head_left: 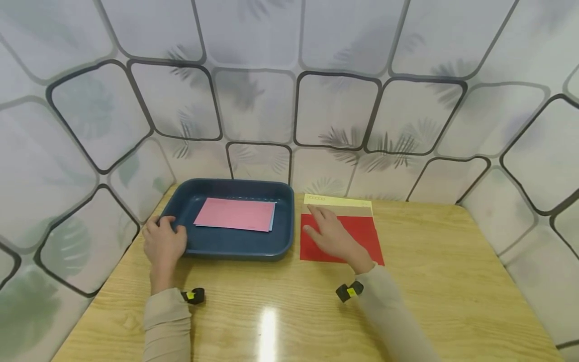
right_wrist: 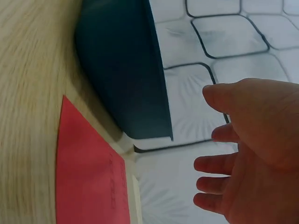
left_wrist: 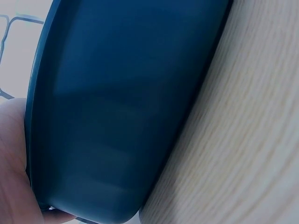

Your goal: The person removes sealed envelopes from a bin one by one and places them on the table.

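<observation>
Lying flat on the table [head_left: 452, 281], just beside the tray's right end: a red envelope [right_wrist: 91, 172], set over a brown envelope [head_left: 355, 210] and a yellow envelope [head_left: 339, 200]. Probably light, thin and bendable, easily creased, apt to slide on the sheets beneath; best pinched by the bare near or right edge. Smooth, matte red, with small printed marks toward the far end; strips of brown and yellow peeking out beyond, the yellow marked with a row of little boxes.

Above the red, right grip [head_left: 332, 234] loosely spread, holding nothing; touching or hovering, cannot tell.

To the left, a dark blue tray [head_left: 235, 246], likely stiff and smooth, carrying a pink envelope [head_left: 235, 214] over a light blue sheet [head_left: 272, 221]. Curled over the left rim, toward the near corner: left grip [head_left: 165, 244], closed around the tray's edge. Behind everything, a patterned wall [head_left: 334, 110].
</observation>
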Action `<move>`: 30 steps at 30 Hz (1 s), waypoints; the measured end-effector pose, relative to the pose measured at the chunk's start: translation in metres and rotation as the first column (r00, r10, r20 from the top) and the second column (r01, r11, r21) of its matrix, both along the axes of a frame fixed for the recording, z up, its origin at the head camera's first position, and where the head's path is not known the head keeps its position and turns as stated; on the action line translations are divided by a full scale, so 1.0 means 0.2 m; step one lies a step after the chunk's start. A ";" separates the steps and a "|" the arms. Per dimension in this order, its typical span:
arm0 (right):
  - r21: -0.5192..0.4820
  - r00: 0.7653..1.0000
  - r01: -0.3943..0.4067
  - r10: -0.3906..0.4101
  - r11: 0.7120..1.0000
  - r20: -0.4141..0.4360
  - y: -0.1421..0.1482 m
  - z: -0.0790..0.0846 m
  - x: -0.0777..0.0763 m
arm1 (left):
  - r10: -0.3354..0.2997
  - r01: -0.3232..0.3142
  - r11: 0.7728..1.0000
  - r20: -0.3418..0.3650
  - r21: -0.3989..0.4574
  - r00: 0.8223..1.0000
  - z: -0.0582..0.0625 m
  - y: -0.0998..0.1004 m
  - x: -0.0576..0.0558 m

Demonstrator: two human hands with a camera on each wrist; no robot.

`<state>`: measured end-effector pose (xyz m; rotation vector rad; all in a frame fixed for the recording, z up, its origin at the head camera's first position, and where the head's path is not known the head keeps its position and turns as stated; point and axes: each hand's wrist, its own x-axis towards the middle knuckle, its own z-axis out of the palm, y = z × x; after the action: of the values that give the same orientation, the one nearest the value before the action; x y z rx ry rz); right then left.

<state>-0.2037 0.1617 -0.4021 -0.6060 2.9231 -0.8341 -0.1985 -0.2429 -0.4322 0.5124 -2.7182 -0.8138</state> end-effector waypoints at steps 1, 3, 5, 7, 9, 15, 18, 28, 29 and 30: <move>0.013 1.000 -0.012 0.012 1.000 -0.012 -0.03 0.00 -0.01 | 0.001 -0.001 1.000 0.000 0.000 1.000 0.00 0.00 0.00; 0.040 0.998 -0.048 0.050 0.998 -0.045 -0.07 -0.01 -0.02 | 0.004 -0.004 1.000 0.000 0.002 1.000 0.00 0.00 0.01; 0.072 0.994 -0.076 0.081 0.994 -0.073 -0.11 -0.02 -0.03 | 0.007 -0.007 1.000 -0.004 0.003 1.000 0.00 0.00 0.01; 0.099 0.991 -0.096 0.105 0.990 -0.088 -0.15 -0.03 -0.03 | 0.008 -0.008 1.000 -0.007 -0.002 1.000 0.01 0.00 0.01; 0.138 0.988 -0.099 0.114 0.985 -0.103 -0.18 -0.04 -0.04 | 0.004 -0.004 1.000 -0.008 -0.003 1.000 0.01 0.00 0.01; 0.227 0.984 -0.092 0.123 0.969 -0.125 -0.26 -0.05 -0.06 | 0.004 -0.004 1.000 -0.001 0.000 1.000 0.01 0.00 0.01; 0.272 0.982 -0.087 0.128 0.958 -0.136 -0.29 -0.06 -0.07 | 0.013 -0.013 1.000 -0.001 0.003 1.000 0.00 0.00 0.01; 0.410 0.981 -0.040 0.114 0.911 -0.157 -0.42 -0.05 -0.16 | 0.008 -0.008 1.000 -0.007 0.010 1.000 0.01 0.01 0.01; 0.414 0.980 -0.041 0.117 0.909 -0.159 -0.44 -0.04 -0.17 | 0.006 -0.006 1.000 -0.007 0.009 1.000 0.01 0.01 0.01; 0.422 0.980 -0.043 0.121 0.905 -0.158 -0.45 -0.04 -0.18 | 0.005 -0.005 1.000 -0.008 0.008 1.000 0.01 0.01 0.01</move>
<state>-0.2389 0.0722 -0.4100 -0.7900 3.0624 -0.1320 -0.1967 -0.2411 -0.4310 0.5158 -2.7064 -0.8237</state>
